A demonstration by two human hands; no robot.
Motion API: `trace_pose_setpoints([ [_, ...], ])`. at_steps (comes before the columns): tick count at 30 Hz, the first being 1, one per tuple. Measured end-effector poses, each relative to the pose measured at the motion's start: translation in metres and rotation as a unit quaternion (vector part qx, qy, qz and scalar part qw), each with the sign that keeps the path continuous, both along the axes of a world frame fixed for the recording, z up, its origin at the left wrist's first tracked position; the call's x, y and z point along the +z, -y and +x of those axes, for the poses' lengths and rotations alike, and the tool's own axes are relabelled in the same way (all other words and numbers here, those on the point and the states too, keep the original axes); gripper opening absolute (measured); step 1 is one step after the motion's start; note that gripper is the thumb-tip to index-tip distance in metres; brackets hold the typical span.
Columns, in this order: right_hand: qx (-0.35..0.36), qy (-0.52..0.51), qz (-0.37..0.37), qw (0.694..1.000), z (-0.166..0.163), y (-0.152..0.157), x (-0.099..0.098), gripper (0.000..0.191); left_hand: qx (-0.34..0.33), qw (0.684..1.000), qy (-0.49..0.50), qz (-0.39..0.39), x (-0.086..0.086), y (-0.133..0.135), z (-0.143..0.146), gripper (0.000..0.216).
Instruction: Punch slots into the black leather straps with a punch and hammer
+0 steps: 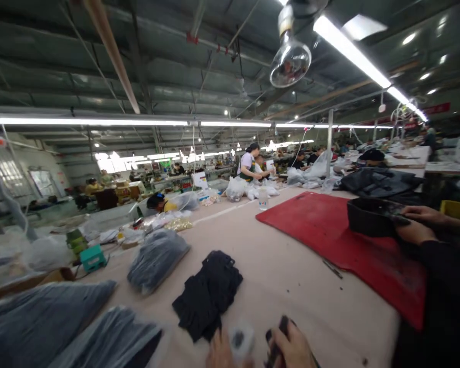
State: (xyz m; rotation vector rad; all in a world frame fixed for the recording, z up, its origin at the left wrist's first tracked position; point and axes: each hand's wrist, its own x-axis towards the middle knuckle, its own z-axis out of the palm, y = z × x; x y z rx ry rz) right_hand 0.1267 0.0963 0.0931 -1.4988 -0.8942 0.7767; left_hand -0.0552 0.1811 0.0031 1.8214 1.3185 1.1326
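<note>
My left hand [220, 351] is at the bottom edge, smeared by motion. Its fingertips reach the lower corner of a loose pile of black fabric pieces [209, 294]; whether they grip a piece I cannot tell. Just right of it sits a small whitish, see-through round item [241, 340] with a dark centre, perhaps a roll or cup. My right hand [293, 350] is closed around a narrow dark object [279, 337], its kind unclear. Dark covers show on some of its fingertips.
To the right, a co-worker's hands [417, 224] hold a black box-like piece [370, 217] over a red mat [310, 217]. Tweezers-like metal tools [332, 268] lie by the mat. Plastic-bagged dark bundles [157, 260] lie left, near a teal box [92, 258]. A glass bulb [290, 61] hangs overhead.
</note>
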Motion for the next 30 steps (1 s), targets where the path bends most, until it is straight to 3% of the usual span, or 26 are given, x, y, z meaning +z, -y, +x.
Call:
trace_pose_setpoints([
  [2, 0.039, 0.022, -0.027, 0.999, -0.008, 0.002, -0.007, 0.036, 0.054, 0.998, -0.044, -0.011, -0.004, 0.018, -0.005, 0.063],
  [5, 0.078, 0.105, -0.043, 0.990, -0.017, -0.004, -0.011, 0.032, 0.037, 0.993, -0.114, -0.015, -0.013, 0.032, -0.008, 0.072],
  [7, 0.102, 0.133, -0.038, 0.985, -0.022, -0.016, -0.001, 0.029, 0.047, 0.989, -0.138, -0.026, -0.022, 0.032, -0.009, 0.076],
  [9, 0.114, 0.155, 0.008, 0.981, -0.028, -0.028, 0.021, 0.027, 0.042, 0.988, -0.149, -0.022, -0.029, 0.031, -0.009, 0.081],
  [12, 0.093, 0.191, 0.139, 0.967, -0.037, -0.038, 0.059, 0.027, 0.039, 0.987, -0.155, -0.010, -0.036, 0.030, -0.009, 0.085],
  [14, 0.061, 0.209, 0.217, 0.952, -0.043, -0.041, 0.069, 0.027, 0.043, 0.987, -0.157, -0.005, -0.041, 0.030, -0.009, 0.086],
  [17, 0.040, 0.242, 0.221, 0.944, -0.049, -0.044, 0.044, 0.024, 0.043, 0.986, -0.158, -0.001, -0.045, 0.029, -0.010, 0.087],
  [20, 0.113, 0.294, 0.094, 0.944, -0.050, -0.051, -0.005, 0.019, 0.035, 0.987, -0.157, -0.005, -0.047, 0.028, -0.009, 0.085],
  [22, 0.169, 0.305, 0.029, 0.937, -0.046, -0.057, -0.025, 0.018, 0.032, 0.987, -0.156, -0.007, -0.046, 0.028, -0.009, 0.085],
  [24, 0.179, 0.289, 0.032, 0.940, -0.041, -0.063, -0.026, 0.018, 0.033, 0.987, -0.158, -0.005, -0.045, 0.029, -0.008, 0.085],
  [28, 0.103, 0.232, 0.125, 0.959, -0.035, -0.070, -0.009, 0.026, 0.039, 0.986, -0.162, 0.004, -0.045, 0.030, -0.008, 0.087],
  [30, 0.101, 0.225, 0.118, 0.962, -0.037, -0.070, -0.012, 0.026, 0.038, 0.986, -0.161, 0.014, -0.046, 0.030, -0.007, 0.087],
])
